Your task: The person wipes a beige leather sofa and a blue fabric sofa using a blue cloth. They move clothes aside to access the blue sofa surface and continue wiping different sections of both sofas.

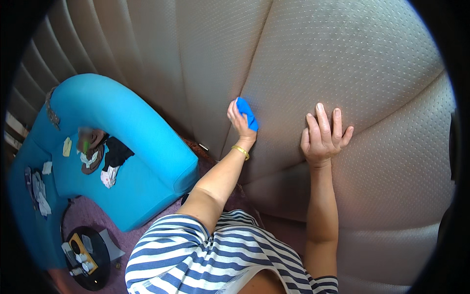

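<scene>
Shirt (196, 259): blue-and-white stripes.
Left hand (241, 123): fingers curled round a blue cloth (248, 116).
Cloth: against the padded wall (342, 59), left of the right hand.
Right hand (323, 139): on the wall, 5 digits apart.
Bracelet (241, 152): yellow, left wrist.
Sofa (117, 95): blue, curved, clothes (117, 151) on its seat.
Table (102, 257): round, dark, near the sofa.

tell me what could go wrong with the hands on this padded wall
The blue cloth is held only by the left hand, so it might slip and drop.

The yellow bracelet sits on the wrist near the padded wall and could scuff it.

The right hand appears to rest open-palmed there, so it might slide if leaned on.
</scene>
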The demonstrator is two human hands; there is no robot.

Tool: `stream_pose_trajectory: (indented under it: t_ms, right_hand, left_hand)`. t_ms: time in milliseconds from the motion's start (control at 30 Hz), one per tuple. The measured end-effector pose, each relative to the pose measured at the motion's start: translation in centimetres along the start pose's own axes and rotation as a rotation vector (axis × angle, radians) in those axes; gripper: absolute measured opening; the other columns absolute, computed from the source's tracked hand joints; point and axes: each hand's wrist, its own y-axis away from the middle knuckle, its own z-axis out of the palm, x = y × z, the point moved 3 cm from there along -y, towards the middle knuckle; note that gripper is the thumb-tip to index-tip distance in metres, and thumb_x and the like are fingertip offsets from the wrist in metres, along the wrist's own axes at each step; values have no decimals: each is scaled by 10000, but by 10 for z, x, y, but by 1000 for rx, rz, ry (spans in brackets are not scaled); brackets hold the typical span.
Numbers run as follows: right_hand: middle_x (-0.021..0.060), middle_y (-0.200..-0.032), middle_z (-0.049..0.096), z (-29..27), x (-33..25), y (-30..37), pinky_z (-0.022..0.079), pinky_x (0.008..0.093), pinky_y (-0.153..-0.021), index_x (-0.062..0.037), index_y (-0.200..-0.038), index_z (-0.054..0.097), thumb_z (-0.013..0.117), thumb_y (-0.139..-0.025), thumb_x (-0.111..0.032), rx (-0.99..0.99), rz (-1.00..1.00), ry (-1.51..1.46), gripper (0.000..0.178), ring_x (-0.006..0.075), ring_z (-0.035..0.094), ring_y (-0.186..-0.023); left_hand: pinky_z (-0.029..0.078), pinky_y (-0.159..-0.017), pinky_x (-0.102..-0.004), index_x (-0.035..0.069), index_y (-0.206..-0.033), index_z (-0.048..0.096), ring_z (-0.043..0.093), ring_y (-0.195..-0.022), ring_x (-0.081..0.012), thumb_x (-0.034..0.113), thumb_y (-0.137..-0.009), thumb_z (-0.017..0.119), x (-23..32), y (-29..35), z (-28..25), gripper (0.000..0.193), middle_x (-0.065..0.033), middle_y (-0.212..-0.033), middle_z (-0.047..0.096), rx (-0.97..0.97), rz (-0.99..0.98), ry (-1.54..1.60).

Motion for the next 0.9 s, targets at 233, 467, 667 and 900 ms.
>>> stream_pose_trajectory:
  t_ms: [233,467,667,900]
  right_hand:
    - [-89,-1228,667,1,-8,-8,124,496,-1239,-260,-918,707,562,-822,-148,14,31,11,207,219,499,-1320]
    - [-60,-1246,674,6,0,1,95,462,-1259,-261,-920,714,534,-855,-186,42,7,22,206,218,478,-1343]
    - [-93,-1264,653,-2,-3,-4,116,476,-1246,-270,-939,713,545,-882,-221,-43,45,38,184,192,461,-1353]
    - [-57,-1279,649,-5,-2,-7,110,479,-1234,-245,-998,711,530,-936,-349,-65,75,-11,218,212,451,-1359]
  left_hand:
    - [303,-1128,-451,20,-1419,418,392,-1336,-352,302,-1018,420,-103,55,-4,491,-171,-1461,419,-4,-576,176]
    - [307,-1138,-430,-29,-1435,431,426,-1350,-315,439,-1042,410,5,-10,14,612,-203,-1470,434,12,-741,607]
    - [135,-1174,-563,-33,-1539,194,105,-1480,-474,230,-958,516,161,-80,-5,714,-317,-1589,132,-208,185,134]
    - [117,-1109,-694,47,-1528,306,106,-1467,-541,270,-827,611,137,-45,-7,796,-361,-1581,106,-358,664,68]
